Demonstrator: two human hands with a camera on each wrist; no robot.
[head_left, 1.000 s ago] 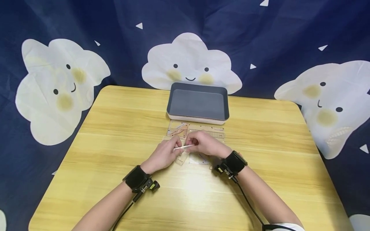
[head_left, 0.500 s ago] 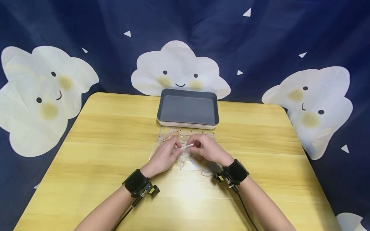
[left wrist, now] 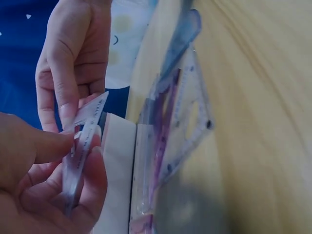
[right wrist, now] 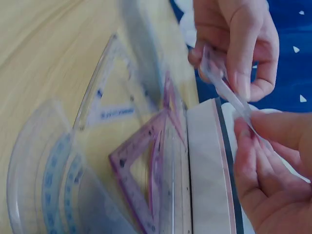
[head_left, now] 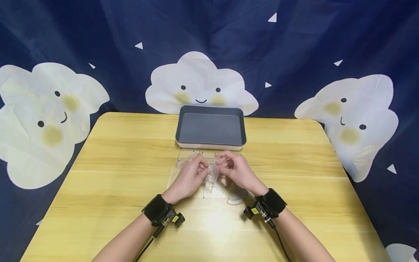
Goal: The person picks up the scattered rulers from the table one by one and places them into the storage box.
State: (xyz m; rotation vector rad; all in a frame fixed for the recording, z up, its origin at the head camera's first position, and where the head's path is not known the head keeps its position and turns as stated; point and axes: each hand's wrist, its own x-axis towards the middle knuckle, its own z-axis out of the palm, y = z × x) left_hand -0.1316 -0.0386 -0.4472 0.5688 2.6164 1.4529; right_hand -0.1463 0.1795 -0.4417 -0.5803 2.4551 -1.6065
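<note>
Both hands meet above the middle of the wooden table point(head_left: 114, 189). Together they pinch a small clear ruler point(head_left: 213, 174), held tilted between them. My left hand point(head_left: 200, 170) grips the ruler point(left wrist: 83, 146) between thumb and fingers at its lower end. My right hand point(head_left: 226, 165) pinches the ruler's point(right wrist: 229, 92) other end with thumb and forefinger. Under the hands lies a pile of clear drawing tools: a protractor point(head_left: 237, 196), a clear set square point(right wrist: 112, 92), a pink set square point(right wrist: 146, 170) and a long ruler point(head_left: 190, 156).
A dark grey tray point(head_left: 209, 108) with a pale base stands just behind the pile, with nothing in it. A navy cloth with white clouds point(head_left: 199, 83) hangs behind the table. Bare tabletop lies to the left, right and front of the hands.
The small ruler has turned from lying level between the hands to hanging tilted. The hands have drawn slightly apart, and the protractor now shows beside the right wrist.
</note>
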